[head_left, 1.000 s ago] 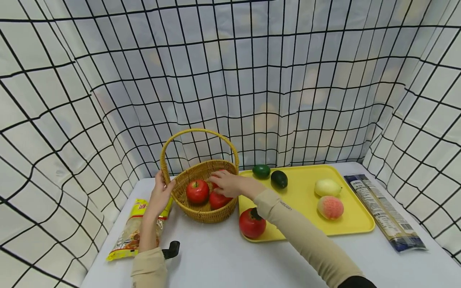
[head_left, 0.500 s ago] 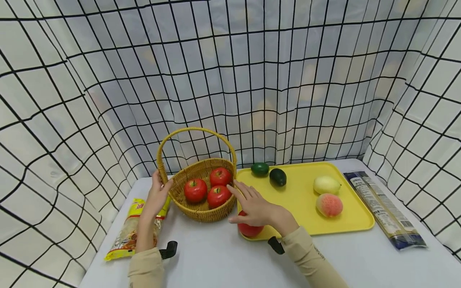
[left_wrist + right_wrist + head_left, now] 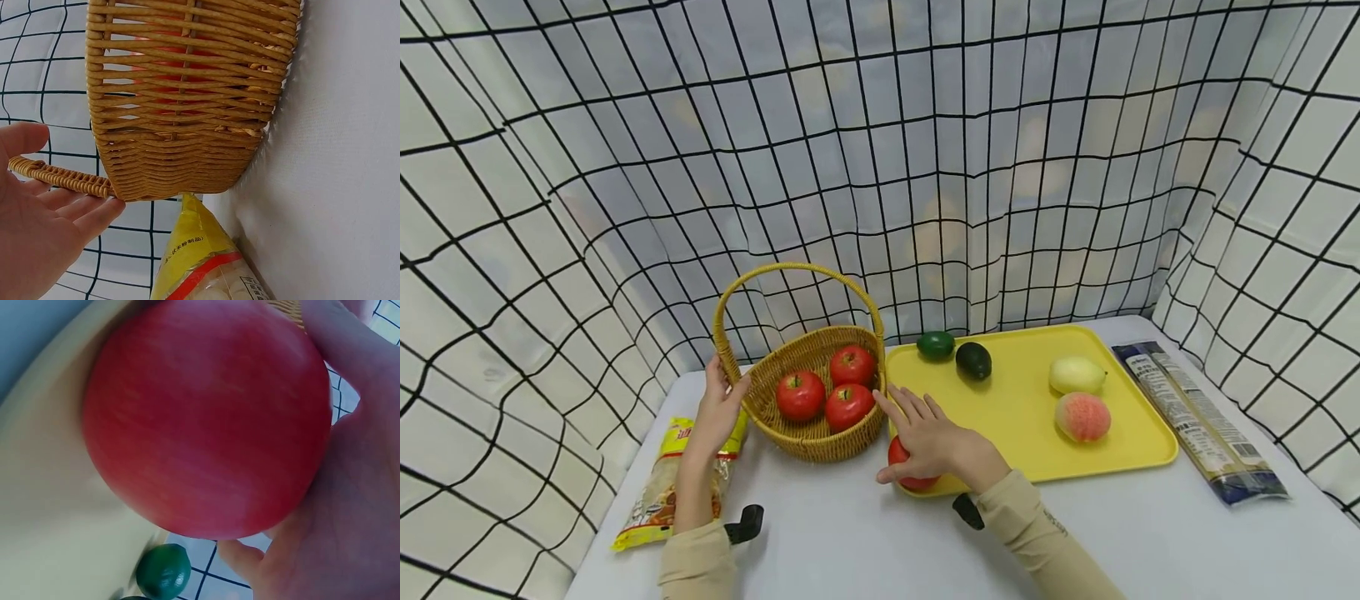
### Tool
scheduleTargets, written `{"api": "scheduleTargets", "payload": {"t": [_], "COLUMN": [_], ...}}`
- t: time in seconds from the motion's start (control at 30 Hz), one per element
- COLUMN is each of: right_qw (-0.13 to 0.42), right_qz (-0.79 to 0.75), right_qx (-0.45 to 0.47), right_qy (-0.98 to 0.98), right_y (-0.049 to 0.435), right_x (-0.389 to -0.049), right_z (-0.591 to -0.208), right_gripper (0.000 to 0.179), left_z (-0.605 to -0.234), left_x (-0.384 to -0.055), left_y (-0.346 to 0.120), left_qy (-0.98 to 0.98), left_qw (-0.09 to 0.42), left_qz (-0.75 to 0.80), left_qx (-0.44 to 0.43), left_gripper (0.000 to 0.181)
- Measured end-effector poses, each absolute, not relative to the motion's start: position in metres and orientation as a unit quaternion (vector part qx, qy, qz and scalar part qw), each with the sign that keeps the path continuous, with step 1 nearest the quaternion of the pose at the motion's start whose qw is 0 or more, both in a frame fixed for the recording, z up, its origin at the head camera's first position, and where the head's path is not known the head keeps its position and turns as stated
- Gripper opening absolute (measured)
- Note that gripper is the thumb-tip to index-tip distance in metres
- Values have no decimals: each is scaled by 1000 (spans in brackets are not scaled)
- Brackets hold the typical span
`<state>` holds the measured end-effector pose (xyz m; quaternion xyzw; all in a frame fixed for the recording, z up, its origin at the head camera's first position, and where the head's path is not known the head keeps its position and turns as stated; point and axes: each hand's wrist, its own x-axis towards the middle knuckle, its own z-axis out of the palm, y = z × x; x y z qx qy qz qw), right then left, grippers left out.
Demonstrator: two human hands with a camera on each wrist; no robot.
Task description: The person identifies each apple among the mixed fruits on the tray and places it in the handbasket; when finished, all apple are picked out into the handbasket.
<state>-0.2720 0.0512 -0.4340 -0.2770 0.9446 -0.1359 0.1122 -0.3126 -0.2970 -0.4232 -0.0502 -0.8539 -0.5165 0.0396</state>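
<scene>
My left hand (image 3: 717, 414) loosely holds the arched handle of a wicker basket (image 3: 827, 450); in the left wrist view the handle (image 3: 69, 178) lies between thumb and fingers. Three red apples (image 3: 800, 395) sit inside the basket. At the near left corner of a yellow tray (image 3: 1015, 417), my right hand (image 3: 936, 442) is spread over a round red fruit (image 3: 910, 462), its fingers extended. The right wrist view shows this smooth fruit (image 3: 206, 419) close up, beside the palm. Its top is covered by the hand in the head view.
A green fruit (image 3: 936, 346), a dark avocado-like fruit (image 3: 973, 361), a pale yellow fruit (image 3: 1077, 376) and a peach (image 3: 1083, 417) lie on the tray. A yellow food bag (image 3: 655, 492) is left, a long packet (image 3: 1198, 421) right. Black netting surrounds the table.
My right hand has left the apples in the basket and moved right and nearer, over the red fruit on the tray's corner. The left hand stays at the basket handle.
</scene>
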Motion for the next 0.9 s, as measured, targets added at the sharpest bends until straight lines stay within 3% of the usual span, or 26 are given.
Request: {"api": "scheduleTargets", "payload": {"t": [0.53,0.9], "right_qw": [180,219], "right_qz": [-163,-128], "right_qx": [-222,-166], "right_qy": [944,953], "right_y": [58,74], "right_x": [-269,-267], "right_z": [-432,-423], "right_gripper": [123,79], "left_z": [-426,-425], "left_x": [-313,-312], "left_y": [-298,-297], "left_qy": [-850,-850], "left_qw": [39,36], "left_qz": [-522,-522], "left_qx": [-54,-54], "left_gripper": [75,76]}}
